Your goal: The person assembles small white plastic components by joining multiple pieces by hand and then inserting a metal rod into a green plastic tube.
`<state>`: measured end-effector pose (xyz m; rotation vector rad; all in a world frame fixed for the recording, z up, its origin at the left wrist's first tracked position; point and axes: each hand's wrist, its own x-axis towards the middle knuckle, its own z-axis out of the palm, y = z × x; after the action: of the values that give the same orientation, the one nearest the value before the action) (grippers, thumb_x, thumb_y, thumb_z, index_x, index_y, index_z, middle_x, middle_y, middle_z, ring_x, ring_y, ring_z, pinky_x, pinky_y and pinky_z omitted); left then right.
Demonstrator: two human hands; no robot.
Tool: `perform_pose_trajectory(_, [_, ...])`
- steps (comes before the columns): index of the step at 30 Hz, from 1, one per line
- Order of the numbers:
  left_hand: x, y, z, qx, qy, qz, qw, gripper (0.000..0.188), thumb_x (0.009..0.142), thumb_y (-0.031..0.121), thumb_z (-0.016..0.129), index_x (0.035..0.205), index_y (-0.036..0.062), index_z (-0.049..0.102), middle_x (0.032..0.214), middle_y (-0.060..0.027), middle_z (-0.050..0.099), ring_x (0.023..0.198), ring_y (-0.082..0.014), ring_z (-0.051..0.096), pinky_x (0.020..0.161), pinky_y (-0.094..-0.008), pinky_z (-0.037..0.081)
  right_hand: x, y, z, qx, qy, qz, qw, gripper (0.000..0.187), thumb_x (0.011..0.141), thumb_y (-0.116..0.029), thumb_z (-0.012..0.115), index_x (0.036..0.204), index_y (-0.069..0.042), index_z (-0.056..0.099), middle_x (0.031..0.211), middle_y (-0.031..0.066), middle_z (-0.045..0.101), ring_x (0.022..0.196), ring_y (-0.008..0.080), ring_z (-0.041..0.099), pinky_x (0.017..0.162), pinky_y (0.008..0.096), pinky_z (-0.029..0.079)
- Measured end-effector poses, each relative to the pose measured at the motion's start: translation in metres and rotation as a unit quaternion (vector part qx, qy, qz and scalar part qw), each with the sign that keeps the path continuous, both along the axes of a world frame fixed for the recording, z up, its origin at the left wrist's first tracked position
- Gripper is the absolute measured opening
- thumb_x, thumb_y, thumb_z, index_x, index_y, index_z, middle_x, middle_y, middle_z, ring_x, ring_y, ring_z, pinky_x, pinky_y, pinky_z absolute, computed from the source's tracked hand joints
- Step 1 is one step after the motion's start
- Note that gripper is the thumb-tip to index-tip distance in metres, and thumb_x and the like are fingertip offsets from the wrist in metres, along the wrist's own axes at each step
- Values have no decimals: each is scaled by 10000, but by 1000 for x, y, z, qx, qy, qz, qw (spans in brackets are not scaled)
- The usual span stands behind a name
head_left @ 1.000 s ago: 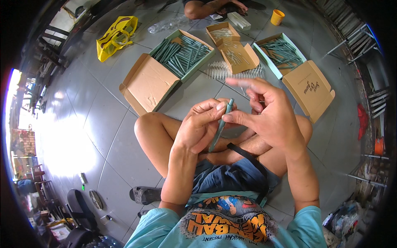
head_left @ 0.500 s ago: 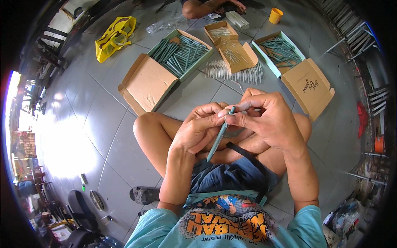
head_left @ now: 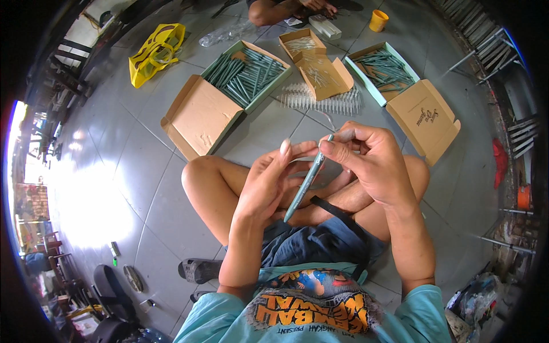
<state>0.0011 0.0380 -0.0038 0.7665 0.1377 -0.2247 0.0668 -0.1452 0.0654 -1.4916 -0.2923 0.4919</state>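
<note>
A slim teal pen (head_left: pixel 301 191) slants over my lap, its upper end pinched between the thumb and fingers of my right hand (head_left: pixel 374 163). To its left, my left hand (head_left: pixel 264 182) is open, thumb raised and fingers spread behind the pen. Whether those fingers touch the barrel I cannot tell. Ahead on the left lies a box (head_left: pixel 260 106) packed with similar teal pens, its lid folded out. Another pen box (head_left: pixel 374 91) sits ahead on the right with fewer pens. Between them, a small cardboard box (head_left: pixel 342 75) holds thin clear pieces, with a row of clear slender parts (head_left: pixel 347 103) alongside.
Grey floor tiles (head_left: pixel 146 151) surround my crossed legs. A yellow bag (head_left: pixel 150 64) and a clear plastic bag (head_left: pixel 226 35) lie at the far left. An orange cup (head_left: pixel 378 22) stands at the far right. Another person's knee and hands (head_left: pixel 269 12) show at the top.
My left thumb and fingers have let go of the pen's upper end and opened away to the left. My right hand keeps hold of the pen.
</note>
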Motion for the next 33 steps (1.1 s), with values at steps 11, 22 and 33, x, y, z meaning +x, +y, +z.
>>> perform_pose_trajectory(11, [-42, -6, 27, 269, 34, -12, 962, 338, 980, 190, 623, 1175, -87, 627, 936, -137, 715, 709, -111, 659, 625, -225, 527, 2, -5, -13, -18, -7, -42, 999, 232, 856, -198, 783, 896, 18, 711, 741, -20, 614, 680, 16, 495, 604, 183, 397])
perform_pose_trajectory(22, [-45, -21, 30, 402, 31, 79, 912, 316, 944, 208, 681, 1115, -57, 695, 813, -63, 722, 646, -56, 636, 533, -178, 465, -7, 0, -15, 34, 36, -68, 996, 239, 871, -175, 768, 980, 26, 698, 806, -13, 631, 671, 6, 516, 577, 172, 404])
perform_pose_trajectory(33, [-48, -32, 31, 436, 37, 131, 889, 286, 917, 175, 707, 1143, -1, 711, 696, -45, 709, 626, -21, 581, 576, -187, 468, -20, 5, -36, 73, 61, 11, 995, 154, 885, -116, 746, 904, 32, 708, 824, 36, 674, 676, 53, 592, 644, 199, 487])
